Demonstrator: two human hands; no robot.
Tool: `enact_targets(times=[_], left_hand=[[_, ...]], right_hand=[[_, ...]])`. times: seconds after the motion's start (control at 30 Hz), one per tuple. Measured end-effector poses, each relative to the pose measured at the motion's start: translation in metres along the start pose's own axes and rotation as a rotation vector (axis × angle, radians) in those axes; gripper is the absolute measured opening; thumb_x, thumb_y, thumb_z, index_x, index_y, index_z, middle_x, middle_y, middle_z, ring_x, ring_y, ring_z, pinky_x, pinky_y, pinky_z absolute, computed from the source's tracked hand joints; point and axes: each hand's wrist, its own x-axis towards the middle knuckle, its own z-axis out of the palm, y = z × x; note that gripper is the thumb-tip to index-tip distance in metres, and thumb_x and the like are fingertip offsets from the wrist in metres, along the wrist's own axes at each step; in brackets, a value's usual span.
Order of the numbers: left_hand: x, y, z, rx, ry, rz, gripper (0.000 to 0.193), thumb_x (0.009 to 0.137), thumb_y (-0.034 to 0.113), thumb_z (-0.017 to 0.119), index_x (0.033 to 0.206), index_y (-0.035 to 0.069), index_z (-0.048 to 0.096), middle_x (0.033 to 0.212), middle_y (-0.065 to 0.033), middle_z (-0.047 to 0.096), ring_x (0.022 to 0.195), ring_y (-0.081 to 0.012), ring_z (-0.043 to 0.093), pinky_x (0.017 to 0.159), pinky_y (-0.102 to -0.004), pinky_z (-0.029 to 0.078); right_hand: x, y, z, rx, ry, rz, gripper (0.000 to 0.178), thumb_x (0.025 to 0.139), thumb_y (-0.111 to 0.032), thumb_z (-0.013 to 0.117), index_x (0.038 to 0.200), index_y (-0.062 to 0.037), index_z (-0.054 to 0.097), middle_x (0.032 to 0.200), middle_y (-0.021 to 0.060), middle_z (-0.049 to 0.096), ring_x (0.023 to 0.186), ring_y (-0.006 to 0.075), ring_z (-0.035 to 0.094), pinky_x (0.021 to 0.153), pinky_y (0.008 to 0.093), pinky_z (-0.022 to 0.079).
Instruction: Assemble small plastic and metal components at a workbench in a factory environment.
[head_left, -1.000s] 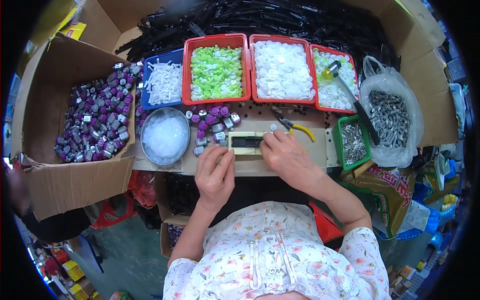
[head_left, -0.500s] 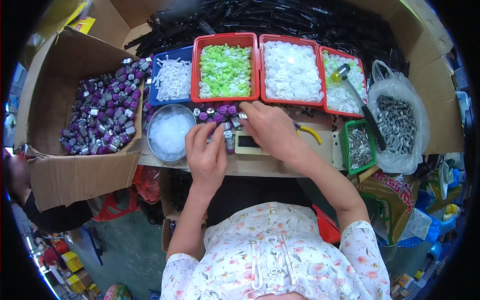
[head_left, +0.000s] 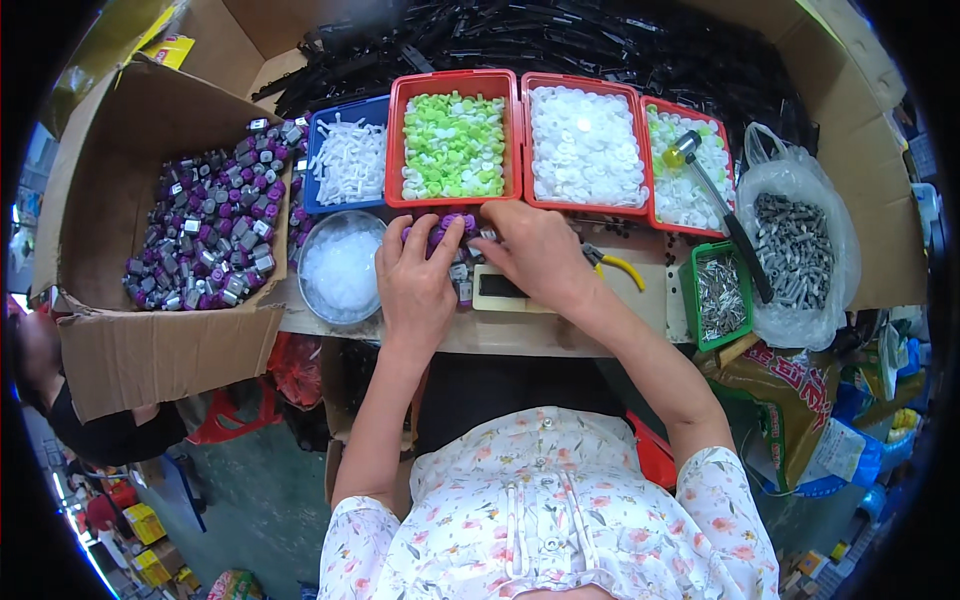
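My left hand is loosely spread, its fingertips among the purple-and-silver motors, with nothing visibly gripped. My right hand is curled at the right end of that heap; its fingertips are partly hidden, so I can't tell whether it has a motor. Just below my right hand sits the cream holder with a black part in it, its right end covered by my hand.

With both hands so close, I could knock fingers together or roll a loose motor away. A low right wrist might nudge the holder askew; a leftward sweep of my left hand could catch the bowl beside it.

My left forearm rises nearly straight; my right slants in, backs of both hands upward.
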Motion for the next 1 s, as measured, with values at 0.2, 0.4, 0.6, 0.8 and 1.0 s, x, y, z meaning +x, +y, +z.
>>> enact_targets(times=[0.2,0.4,0.6,0.8,1.0], left_hand=[[0.000,0.000,-0.001,-0.014,0.009,-0.003,0.047,0.077,-0.001,0.062,0.121,0.014,0.069,0.119,-0.0116,0.062,0.116,-0.0351,0.052,0.093,-0.0469,0.043],[0.003,0.004,-0.006,-0.123,0.064,-0.020,0.038,0.080,0.003,0.068,0.117,0.008,0.070,0.117,-0.0122,0.063,0.112,-0.0345,0.052,0.092,-0.0439,0.044],[0.006,0.027,-0.017,-0.719,0.009,-0.246,0.035,0.081,0.009,0.077,0.114,0.000,0.070,0.094,-0.0106,0.069,0.093,-0.0239,0.059,0.082,-0.0345,0.047],[0.004,0.033,-0.020,-1.579,-0.161,-0.823,0.027,0.094,0.011,0.067,0.118,-0.001,0.069,0.097,-0.0072,0.071,0.089,-0.0101,0.060,0.076,-0.0251,0.046],[-0.008,0.036,-0.014,-2.136,-0.244,-0.860,0.034,0.100,0.016,0.060,0.129,0.000,0.060,0.113,-0.0110,0.069,0.100,-0.0135,0.064,0.085,-0.0263,0.048]], right_hand=[[0.009,-0.001,0.013,-0.118,-0.122,0.067,0.020,0.083,-0.015,0.071,0.094,-0.0018,0.062,0.081,0.0187,0.068,0.074,0.0378,0.068,0.065,0.0476,0.053],[-0.004,-0.004,-0.014,-0.096,0.004,-0.068,0.025,0.079,-0.016,0.075,0.095,-0.0026,0.061,0.077,0.0167,0.065,0.071,0.0366,0.066,0.064,0.0455,0.051],[-0.017,-0.018,-0.029,-0.198,0.001,-0.171,0.028,0.076,-0.016,0.077,0.097,-0.0038,0.062,0.083,0.0118,0.065,0.075,0.0306,0.066,0.065,0.0404,0.049],[-0.028,-0.020,-0.045,0.060,0.074,-0.179,0.026,0.079,-0.009,0.075,0.102,-0.0027,0.065,0.090,0.0118,0.065,0.075,0.0255,0.066,0.065,0.0361,0.051],[-0.035,-0.017,-0.045,0.424,0.139,-0.100,0.032,0.077,-0.002,0.076,0.108,-0.0013,0.069,0.097,0.0117,0.063,0.077,0.0199,0.066,0.069,0.0309,0.054]])
